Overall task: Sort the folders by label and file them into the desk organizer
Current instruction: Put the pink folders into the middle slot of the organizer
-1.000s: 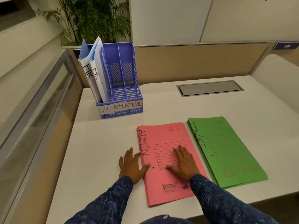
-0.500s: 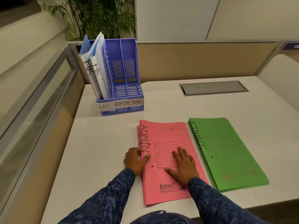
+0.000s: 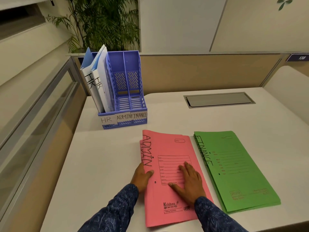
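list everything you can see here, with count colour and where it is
desk organizer: one, blue, three slots, back left of desk
HR folders: two, white and blue, HR slot
ADMIN folders: at least two, pink, front centre
FINANCE folders: stack, green, right of the pink ones
desk: one, white
cable hatch: one, grey, back of desk
plant: one, green, behind the partition
left hand: gripping the pink folders' left edge
right hand: flat on the top pink folder
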The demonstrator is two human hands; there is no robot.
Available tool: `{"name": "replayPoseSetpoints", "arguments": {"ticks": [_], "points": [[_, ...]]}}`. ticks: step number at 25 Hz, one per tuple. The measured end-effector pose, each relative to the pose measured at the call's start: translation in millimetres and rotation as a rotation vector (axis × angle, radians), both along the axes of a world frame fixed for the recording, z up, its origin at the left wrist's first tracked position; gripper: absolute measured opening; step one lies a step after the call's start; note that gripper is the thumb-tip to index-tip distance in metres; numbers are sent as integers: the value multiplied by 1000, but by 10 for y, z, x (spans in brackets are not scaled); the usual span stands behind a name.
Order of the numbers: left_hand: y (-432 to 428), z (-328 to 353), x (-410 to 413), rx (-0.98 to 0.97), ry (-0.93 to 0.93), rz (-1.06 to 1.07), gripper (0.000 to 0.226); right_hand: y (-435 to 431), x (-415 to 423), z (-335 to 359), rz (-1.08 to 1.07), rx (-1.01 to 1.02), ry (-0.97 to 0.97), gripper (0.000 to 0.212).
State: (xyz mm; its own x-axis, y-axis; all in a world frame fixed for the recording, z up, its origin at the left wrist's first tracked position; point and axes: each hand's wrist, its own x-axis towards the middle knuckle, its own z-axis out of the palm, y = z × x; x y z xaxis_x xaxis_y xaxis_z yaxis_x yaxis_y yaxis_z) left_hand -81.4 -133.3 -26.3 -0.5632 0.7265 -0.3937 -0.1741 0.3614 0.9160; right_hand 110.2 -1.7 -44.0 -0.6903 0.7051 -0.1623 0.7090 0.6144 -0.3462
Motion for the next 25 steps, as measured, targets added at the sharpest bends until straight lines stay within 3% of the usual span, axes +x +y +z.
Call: {"name": "replayPoseSetpoints", "arguments": {"ticks": [6, 9, 12, 15, 18, 22, 25], "points": [[-117, 329, -299, 190, -88, 100, 37, 180, -238, 315, -155, -97, 215, 106], [-161, 553, -484, 283, -107, 166, 39, 298, -440, 503, -275, -263, 387, 107], [-162, 795, -635, 359, -67, 220, 39, 427, -740, 663, -409, -525, 635, 81], [-178, 981, -781, 390, -66, 248, 41, 587, -1067, 804, -424, -560, 707, 43], [-257, 1099, -944, 337, -127, 264, 37, 706, -1401, 974, -352, -576, 742, 25], [-291, 1291, -1127, 330, -94, 334, 36, 850, -1924, 1272, -227, -530, 738, 26], [-291, 1514, -1293, 334, 48, 440, 33, 859, -2348, 1528, -112, -488, 700, 48]]}}
